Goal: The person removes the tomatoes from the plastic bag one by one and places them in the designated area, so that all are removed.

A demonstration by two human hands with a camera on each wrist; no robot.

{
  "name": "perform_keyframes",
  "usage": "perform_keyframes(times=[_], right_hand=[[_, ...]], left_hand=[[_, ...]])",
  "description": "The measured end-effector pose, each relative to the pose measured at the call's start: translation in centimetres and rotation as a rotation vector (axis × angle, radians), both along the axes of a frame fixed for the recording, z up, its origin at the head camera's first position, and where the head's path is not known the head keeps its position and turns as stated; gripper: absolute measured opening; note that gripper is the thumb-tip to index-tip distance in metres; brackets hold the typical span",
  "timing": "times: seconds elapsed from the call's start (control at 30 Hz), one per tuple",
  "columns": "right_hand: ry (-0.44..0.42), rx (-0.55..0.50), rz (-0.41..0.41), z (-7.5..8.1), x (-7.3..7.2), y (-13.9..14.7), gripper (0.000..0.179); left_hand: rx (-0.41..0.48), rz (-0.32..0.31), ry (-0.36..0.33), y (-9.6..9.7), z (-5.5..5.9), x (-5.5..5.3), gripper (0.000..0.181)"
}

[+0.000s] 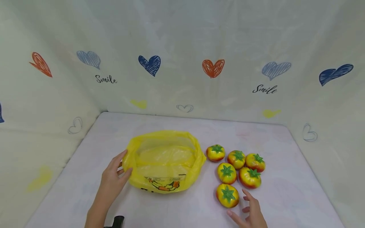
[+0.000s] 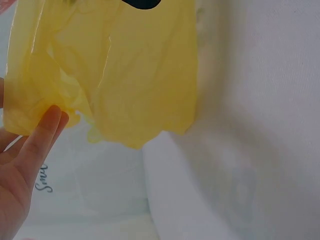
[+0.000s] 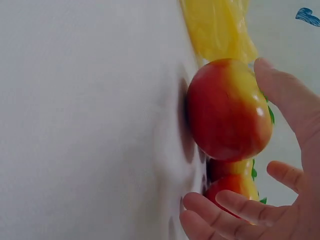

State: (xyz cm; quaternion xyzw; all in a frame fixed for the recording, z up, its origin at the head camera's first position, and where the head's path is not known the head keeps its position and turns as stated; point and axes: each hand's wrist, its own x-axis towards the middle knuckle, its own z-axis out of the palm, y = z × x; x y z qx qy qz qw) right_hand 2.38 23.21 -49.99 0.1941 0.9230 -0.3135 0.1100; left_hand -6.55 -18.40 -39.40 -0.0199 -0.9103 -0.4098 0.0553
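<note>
A yellow plastic bag (image 1: 168, 185) stands on the table with its wide mouth facing up. My left hand (image 1: 114, 174) is at the bag's left side. In the left wrist view its long fingers (image 2: 41, 137) lie fairly straight against the yellow plastic. Lower right, my right hand (image 1: 249, 213) is beside the nearest red-and-yellow toy tomato (image 1: 227, 195), thumb and fingers spread with nothing gripped. That tomato (image 3: 227, 110) sits between the thumb and fingers in the right wrist view; whether the thumb touches it I cannot tell.
Several more toy tomatoes (image 1: 250, 177) with green star-shaped tops cluster to the right of the bag. A black object (image 1: 118, 221) shows at the front edge by the left forearm. White cloth walls (image 1: 182, 88) printed with hearts surround the table (image 1: 285, 152).
</note>
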Motion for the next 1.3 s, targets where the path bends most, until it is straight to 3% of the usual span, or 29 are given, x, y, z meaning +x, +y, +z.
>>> perform_keyframes(times=[0.2,0.3,0.4,0.57,0.7,0.9,1.13,1.3], right_hand=[[0.059,-0.014,0.096,3.2,-0.4,-2.1,0.096],[0.059,0.0,0.137,3.9,-0.7,-2.3,0.089],[0.02,0.013,0.143,4.1,-0.7,-1.8,0.09],[-0.121,0.056,0.096,4.3,-0.8,0.2,0.096],[-0.166,0.111,0.068,4.4,-0.9,1.3,0.101],[-0.141,0.096,0.08,4.6,-1.6,1.0,0.105],[-0.097,0.106,0.096,5.0,-2.3,0.2,0.095],[-0.128,0.164,0.097,4.7,-2.4,1.0,0.094]], left_hand=[[-0.023,0.005,0.012,-0.3,-0.1,0.2,0.06],[-0.021,0.008,0.016,-0.3,-0.1,0.3,0.06],[-0.016,0.009,0.033,-0.4,-0.1,0.4,0.06],[-0.016,0.007,0.043,-0.4,-0.1,0.3,0.06],[-0.016,0.007,0.029,-0.3,0.0,0.4,0.06],[-0.019,0.006,0.027,-0.4,0.1,0.5,0.06],[-0.034,0.007,0.036,-0.5,0.0,0.6,0.06],[-0.071,-0.016,0.09,-0.7,0.4,0.8,0.062]])
